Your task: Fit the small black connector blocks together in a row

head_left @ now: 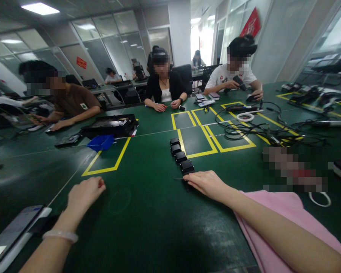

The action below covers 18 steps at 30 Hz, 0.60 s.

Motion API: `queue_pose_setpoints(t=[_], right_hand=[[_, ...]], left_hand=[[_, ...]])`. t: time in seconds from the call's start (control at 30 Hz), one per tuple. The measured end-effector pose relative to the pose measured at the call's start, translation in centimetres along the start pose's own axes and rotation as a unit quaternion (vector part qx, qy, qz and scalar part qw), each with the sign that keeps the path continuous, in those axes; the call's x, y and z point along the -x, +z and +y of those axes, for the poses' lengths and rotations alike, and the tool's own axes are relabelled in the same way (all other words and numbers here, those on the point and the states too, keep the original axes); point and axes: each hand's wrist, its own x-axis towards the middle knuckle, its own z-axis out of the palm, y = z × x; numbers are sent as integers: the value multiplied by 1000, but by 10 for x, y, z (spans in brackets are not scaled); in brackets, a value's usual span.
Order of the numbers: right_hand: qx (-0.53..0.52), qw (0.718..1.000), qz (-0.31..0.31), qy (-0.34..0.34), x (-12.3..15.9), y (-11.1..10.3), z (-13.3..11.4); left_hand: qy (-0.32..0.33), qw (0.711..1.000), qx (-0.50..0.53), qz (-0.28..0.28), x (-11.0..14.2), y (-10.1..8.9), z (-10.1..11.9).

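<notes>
A row of several small black boxes (179,153) runs away from me down the middle of the green table (147,212). My right hand (206,183) lies flat, palm down, with its fingers stretched out over the nearest box of the row. My left hand (84,194) rests on the table to the left, curled into a loose fist with nothing visible in it, well apart from the boxes. A white bracelet (60,236) sits on my left wrist.
A phone (13,231) lies at the near left edge. A blue bin (100,142) and black tray (110,125) stand at the left, tangled cables (252,127) at the right. A pink cloth (275,220) lies under my right arm. Three people work across the table.
</notes>
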Motion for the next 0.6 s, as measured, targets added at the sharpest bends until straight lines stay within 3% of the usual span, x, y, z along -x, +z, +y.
queue_pose_setpoints(t=[0.1,0.23,0.4,0.6], right_hand=[[-5,1000,-3,6,0,0,-1],[-18,1000,1,19,1,-1,0],[-68,995,51,54,2,-2,7],[-126,987,78,61,1,-7,6]], left_hand=[[-36,998,-52,-15,-12,9,-56],[-39,996,-70,-49,-24,28,-93],[-35,997,-67,-28,-29,43,-103],[-9,996,-84,7,-17,32,-96]])
